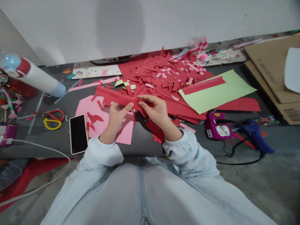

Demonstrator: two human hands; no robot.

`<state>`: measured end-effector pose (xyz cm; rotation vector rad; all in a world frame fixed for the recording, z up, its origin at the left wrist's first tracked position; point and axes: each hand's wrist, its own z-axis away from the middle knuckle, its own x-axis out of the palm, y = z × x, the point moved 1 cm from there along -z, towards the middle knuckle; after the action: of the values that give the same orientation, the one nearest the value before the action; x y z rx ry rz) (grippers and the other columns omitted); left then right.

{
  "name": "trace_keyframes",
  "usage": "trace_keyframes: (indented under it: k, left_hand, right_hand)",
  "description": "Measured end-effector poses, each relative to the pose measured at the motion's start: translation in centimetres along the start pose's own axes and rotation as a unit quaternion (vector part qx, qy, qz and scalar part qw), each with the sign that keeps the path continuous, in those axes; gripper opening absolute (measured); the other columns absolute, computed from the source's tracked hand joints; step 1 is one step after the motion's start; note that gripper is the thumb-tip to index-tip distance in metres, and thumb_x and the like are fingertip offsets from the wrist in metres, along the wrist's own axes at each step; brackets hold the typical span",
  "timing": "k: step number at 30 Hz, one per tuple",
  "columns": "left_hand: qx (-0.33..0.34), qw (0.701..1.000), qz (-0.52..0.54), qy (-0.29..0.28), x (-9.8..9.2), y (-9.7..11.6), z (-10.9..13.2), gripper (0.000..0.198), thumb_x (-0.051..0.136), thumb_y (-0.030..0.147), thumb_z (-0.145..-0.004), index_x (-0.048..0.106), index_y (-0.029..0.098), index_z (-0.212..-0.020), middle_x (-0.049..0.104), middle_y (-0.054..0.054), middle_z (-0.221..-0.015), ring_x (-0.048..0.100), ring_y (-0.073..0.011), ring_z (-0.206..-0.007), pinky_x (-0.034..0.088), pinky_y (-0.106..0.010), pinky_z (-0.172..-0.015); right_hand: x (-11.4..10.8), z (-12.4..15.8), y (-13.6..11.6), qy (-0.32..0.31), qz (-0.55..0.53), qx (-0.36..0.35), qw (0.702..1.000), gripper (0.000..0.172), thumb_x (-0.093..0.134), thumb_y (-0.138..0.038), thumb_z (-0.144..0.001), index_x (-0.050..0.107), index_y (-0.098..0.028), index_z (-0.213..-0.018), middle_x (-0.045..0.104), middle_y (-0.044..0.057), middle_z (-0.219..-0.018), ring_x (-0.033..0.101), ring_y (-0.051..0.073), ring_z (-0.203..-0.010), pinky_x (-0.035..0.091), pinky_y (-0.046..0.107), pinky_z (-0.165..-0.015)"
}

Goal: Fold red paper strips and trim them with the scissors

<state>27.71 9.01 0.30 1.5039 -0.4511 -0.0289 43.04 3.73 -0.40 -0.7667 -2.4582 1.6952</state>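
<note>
Between my two hands is a piece of folded red paper (pixel 112 96) with thin strips crossing it near its right end. My left hand (pixel 117 117) is closed on its lower edge, thumb on top. My right hand (pixel 153 109) pinches the right end between thumb and fingers. Beneath lie pink paper sheets (pixel 125 132) with red scraps on them. Just behind my hands spreads a large heap of cut red paper pieces (pixel 150 72), some woven with pink in a checker pattern. A green-and-red woven piece (pixel 126 84) lies beside the held paper.
At left are a white bottle (pixel 44 76), scissors (pixel 55 119) and a phone (pixel 78 134). To the right lie a light green sheet (pixel 217 90), a purple box (pixel 217 125), a blue glue gun (pixel 256 136) with its cord, and cardboard (pixel 269 68). A white panel (pixel 70 28) stands behind.
</note>
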Motion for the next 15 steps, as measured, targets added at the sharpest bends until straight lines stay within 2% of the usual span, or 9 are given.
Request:
trace_keyframes:
  k: [3,7,11,15]
  left_hand:
    - [-0.028,0.999,-0.028,-0.026,0.24,0.19,0.34,0.024,0.085,0.037,-0.065,0.074,0.017,-0.071,0.071,-0.001,-0.067,0.063,-0.0100,-0.060,0.052,-0.024,-0.063]
    - [-0.029,0.999,-0.033,-0.010,0.33,0.43,0.44,0.024,0.085,0.038,-0.065,0.074,0.017,-0.068,0.068,0.000,-0.061,0.061,-0.0095,-0.056,0.051,-0.024,-0.061]
    - [-0.033,0.999,-0.038,0.013,0.32,0.47,0.38,0.026,0.084,0.040,-0.064,0.074,0.016,-0.066,0.068,-0.001,-0.060,0.060,-0.0097,-0.055,0.051,-0.024,-0.061]
    - [-0.041,0.998,-0.034,0.022,0.30,0.34,0.44,0.027,0.084,0.041,-0.064,0.075,0.016,-0.068,0.071,-0.003,-0.064,0.064,-0.0123,-0.060,0.054,-0.027,-0.066]
  right_hand:
    - [0.03,0.04,-0.14,0.000,-0.006,0.011,1.000,0.026,0.061,-0.042,-0.089,0.073,-0.021,-0.096,0.076,0.004,-0.091,0.070,0.016,-0.080,0.057,0.030,-0.076]
    - [-0.23,-0.05,-0.19,0.008,0.008,-0.001,1.000,0.028,0.052,-0.042,-0.094,0.071,-0.021,-0.098,0.074,0.004,-0.091,0.068,0.015,-0.079,0.056,0.029,-0.074]
    - [-0.38,-0.05,-0.41,0.047,0.102,-0.096,0.989,0.021,0.056,-0.034,-0.093,0.072,-0.024,-0.103,0.071,0.006,-0.096,0.066,0.018,-0.087,0.054,0.035,-0.080]
    - [-0.15,0.07,-0.55,0.044,0.145,-0.156,0.976,0.019,0.062,-0.034,-0.090,0.075,-0.028,-0.102,0.068,0.008,-0.101,0.063,0.020,-0.094,0.054,0.038,-0.083]
